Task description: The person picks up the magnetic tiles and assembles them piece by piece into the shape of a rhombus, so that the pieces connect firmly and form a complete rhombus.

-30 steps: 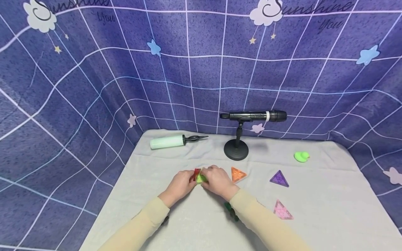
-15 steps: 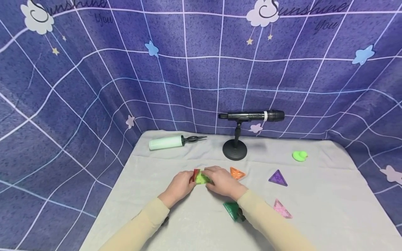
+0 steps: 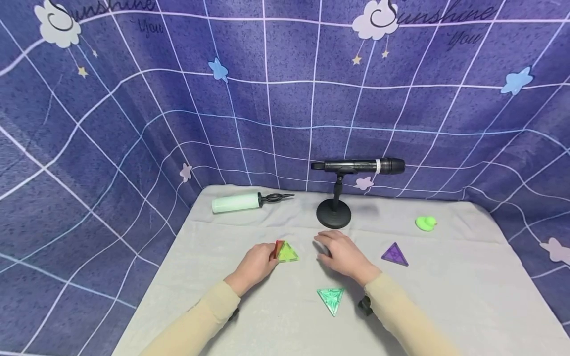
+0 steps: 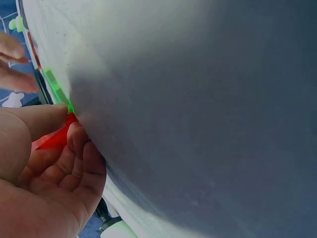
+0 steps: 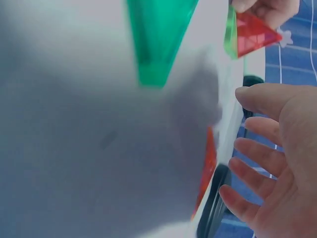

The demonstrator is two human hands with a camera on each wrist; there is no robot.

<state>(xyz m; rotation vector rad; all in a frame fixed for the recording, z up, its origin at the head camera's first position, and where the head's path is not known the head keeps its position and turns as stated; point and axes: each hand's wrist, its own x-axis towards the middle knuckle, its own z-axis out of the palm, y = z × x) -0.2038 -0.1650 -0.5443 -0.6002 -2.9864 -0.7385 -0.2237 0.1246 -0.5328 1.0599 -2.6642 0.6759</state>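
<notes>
My left hand (image 3: pixel 256 262) pinches a red triangular magnetic tile (image 5: pixel 253 35) between thumb and fingers, with the tile tilted up from the table. Against it lies a lime-green triangular tile (image 3: pixel 287 252), also seen in the left wrist view at the thumb tip. To the right, my right hand (image 3: pixel 345 254) hovers with its fingers spread and nothing in them. An orange triangular tile (image 5: pixel 208 166) shows below that hand in the right wrist view; in the head view the hand hides it. A teal-green triangular tile (image 3: pixel 331 299) lies nearer me.
A purple triangular tile (image 3: pixel 395 254) lies to the right. Behind stand a black microphone (image 3: pixel 356 166) on a round-based stand (image 3: pixel 334 213) and a green toy duck (image 3: pixel 426 223). A pale green hand pump (image 3: pixel 237 202) lies at the back left. Patterned blue cloth (image 3: pixel 285 109) walls the table.
My right hand has let go of the lime-green tile and moved right, over the orange tile. Its sleeve now covers the pink tile and uncovers the teal-green one. The left hand stays put.
</notes>
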